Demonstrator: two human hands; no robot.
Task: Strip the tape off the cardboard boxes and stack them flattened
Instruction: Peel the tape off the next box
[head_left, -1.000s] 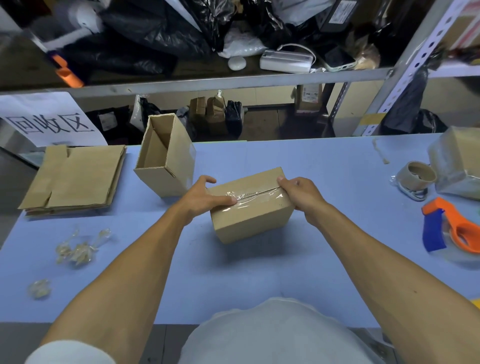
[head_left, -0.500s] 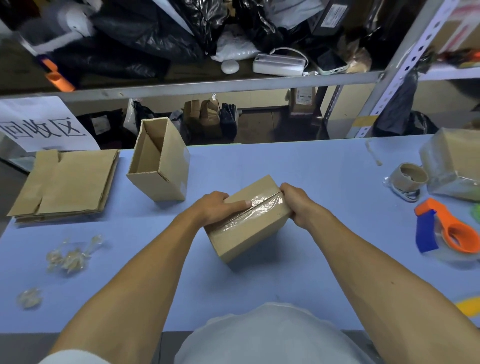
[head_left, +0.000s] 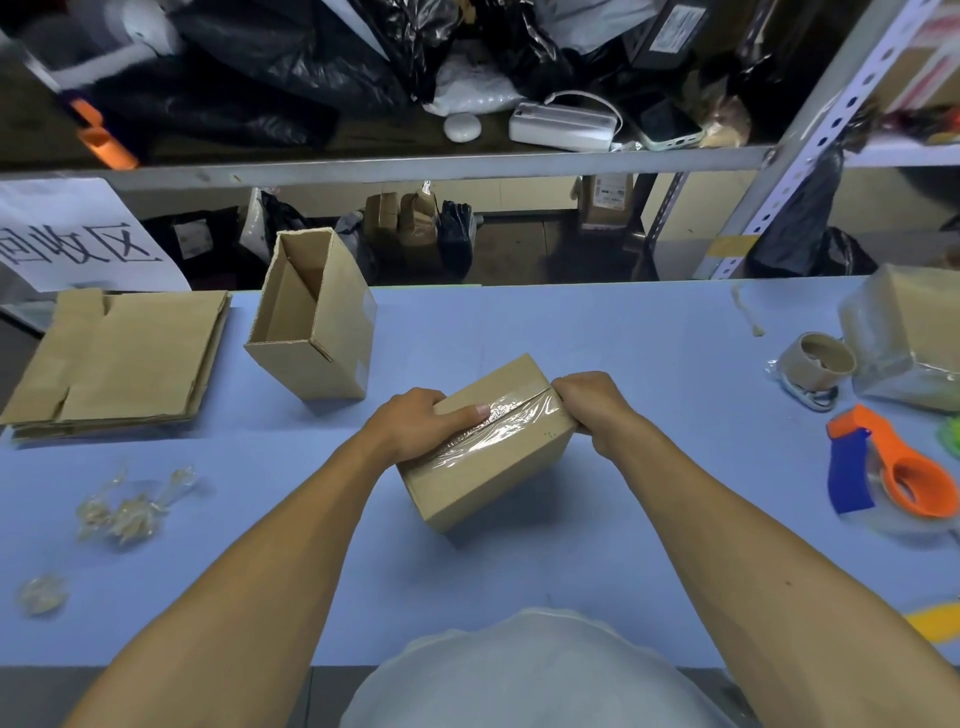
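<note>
Your left hand (head_left: 415, 425) lies curled over the near-left top of the taped box (head_left: 488, 441), thumb pressed flat on the clear tape (head_left: 498, 423). The box sits tilted on the blue surface (head_left: 649, 364) at centre. Your right hand (head_left: 592, 402) grips the box's far right end, fingers wrapped round its edge.

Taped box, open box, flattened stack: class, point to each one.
taped box (head_left: 498, 467), head view, front cardboard face.
open box (head_left: 340, 338), head view, right outer wall.
flattened stack (head_left: 140, 353), head view, top sheet's middle.
</note>
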